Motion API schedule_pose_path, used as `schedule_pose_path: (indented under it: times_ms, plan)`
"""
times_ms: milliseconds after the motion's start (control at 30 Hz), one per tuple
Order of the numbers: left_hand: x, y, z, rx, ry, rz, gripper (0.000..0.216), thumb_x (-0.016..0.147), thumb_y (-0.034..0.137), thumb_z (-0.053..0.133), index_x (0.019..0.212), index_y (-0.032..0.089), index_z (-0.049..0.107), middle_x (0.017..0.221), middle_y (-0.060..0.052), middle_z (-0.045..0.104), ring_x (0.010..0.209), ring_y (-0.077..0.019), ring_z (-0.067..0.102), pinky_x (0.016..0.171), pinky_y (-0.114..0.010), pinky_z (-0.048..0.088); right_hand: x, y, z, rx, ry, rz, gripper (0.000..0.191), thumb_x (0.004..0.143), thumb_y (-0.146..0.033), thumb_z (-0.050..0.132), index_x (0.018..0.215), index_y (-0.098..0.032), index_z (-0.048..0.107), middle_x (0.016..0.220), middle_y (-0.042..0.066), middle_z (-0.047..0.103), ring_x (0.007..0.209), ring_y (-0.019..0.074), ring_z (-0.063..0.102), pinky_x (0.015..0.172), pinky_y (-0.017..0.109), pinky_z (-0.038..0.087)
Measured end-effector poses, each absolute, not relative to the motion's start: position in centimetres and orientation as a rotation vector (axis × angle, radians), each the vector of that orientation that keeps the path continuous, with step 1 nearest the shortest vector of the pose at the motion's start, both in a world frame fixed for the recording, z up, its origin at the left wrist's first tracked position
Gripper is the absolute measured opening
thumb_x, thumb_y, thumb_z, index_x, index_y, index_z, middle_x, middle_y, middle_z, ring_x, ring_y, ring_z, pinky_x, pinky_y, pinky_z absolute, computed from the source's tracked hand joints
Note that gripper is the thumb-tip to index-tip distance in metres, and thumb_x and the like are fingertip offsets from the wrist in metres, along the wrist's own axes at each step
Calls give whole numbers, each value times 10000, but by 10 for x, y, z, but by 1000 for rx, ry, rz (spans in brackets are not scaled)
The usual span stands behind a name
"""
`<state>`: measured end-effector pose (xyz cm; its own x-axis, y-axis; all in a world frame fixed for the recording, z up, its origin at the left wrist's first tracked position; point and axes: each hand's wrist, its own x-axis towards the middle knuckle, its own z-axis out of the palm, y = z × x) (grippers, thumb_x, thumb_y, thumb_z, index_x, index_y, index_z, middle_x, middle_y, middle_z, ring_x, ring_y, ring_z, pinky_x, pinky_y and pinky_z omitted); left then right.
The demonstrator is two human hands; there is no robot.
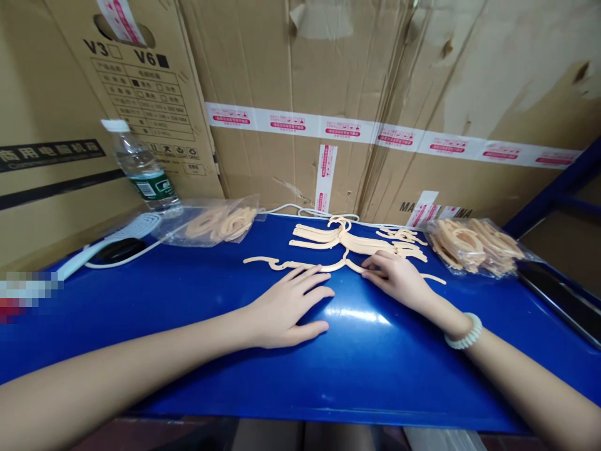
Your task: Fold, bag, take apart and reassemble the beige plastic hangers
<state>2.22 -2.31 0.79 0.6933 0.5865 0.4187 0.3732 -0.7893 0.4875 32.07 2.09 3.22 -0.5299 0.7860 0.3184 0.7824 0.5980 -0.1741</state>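
Observation:
My left hand (286,307) lies flat on the blue table (188,351), fingers stretched out, its fingertips touching a thin cream plastic strip (300,265) that runs across the table. My right hand (399,279) rests just right of it, fingers lightly curled, fingertips on the same strip near its middle. A white bead bracelet (464,333) is on my right wrist. Behind the hands sits a loose pile of cream curved plastic pieces (347,239).
A clear bag of cream rings (220,222) lies at the back left, another bag (479,245) at the back right. A water bottle (141,166) stands far left near a white cable and a black object (117,249). Cardboard boxes (357,94) wall the back.

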Motion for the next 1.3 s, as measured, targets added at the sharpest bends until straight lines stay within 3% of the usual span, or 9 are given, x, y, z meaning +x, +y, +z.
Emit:
schedule_pose_path:
  times_ms: [167, 333, 533, 800, 1300]
  plan:
    - [18, -22, 8, 2642, 746, 786, 498, 881, 420, 732, 1342, 262, 631, 1482, -161, 538, 1436, -440, 404, 1176, -598, 311, 323, 22, 40, -1277, -2479, 78, 125, 938, -269, 633, 1008, -180, 684, 976, 101, 710, 851, 244, 677, 742, 357, 519]
    - [12, -18, 19, 2778, 779, 598, 459, 955, 426, 623, 1372, 240, 574, 1567, -126, 444, 1481, -385, 345, 1215, -634, 233, 351, 27, 69, -1362, -2495, 122, 239, 921, -357, 593, 1008, -177, 724, 895, 88, 739, 754, 240, 670, 685, 348, 501]
    - [11, -11, 18, 2846, 1018, 495, 502, 999, 466, 513, 1401, 165, 512, 1564, -168, 432, 1486, -380, 327, 1191, -646, 297, 389, 37, 91, -1531, -2551, 256, 323, 801, -431, 653, 993, -190, 747, 958, 88, 770, 808, 261, 701, 689, 347, 521]
    - [12, -10, 12, 2754, 1148, 394, 628, 1002, 530, 471, 1487, 137, 406, 1580, -182, 406, 1470, -385, 352, 1179, -697, 274, 383, 37, 83, -1695, -2619, 298, 255, 789, -434, 651, 857, -198, 717, 859, 79, 745, 780, 258, 688, 678, 342, 504]
    - [15, -13, 10, 2720, 1280, 325, 704, 994, 580, 438, 1545, 148, 363, 1636, -152, 307, 1499, -425, 281, 1179, -733, 228, 380, 40, 71, -1752, -2598, 286, 311, 830, -521, 574, 761, -217, 588, 711, 50, 666, 633, 213, 595, 569, 313, 399]
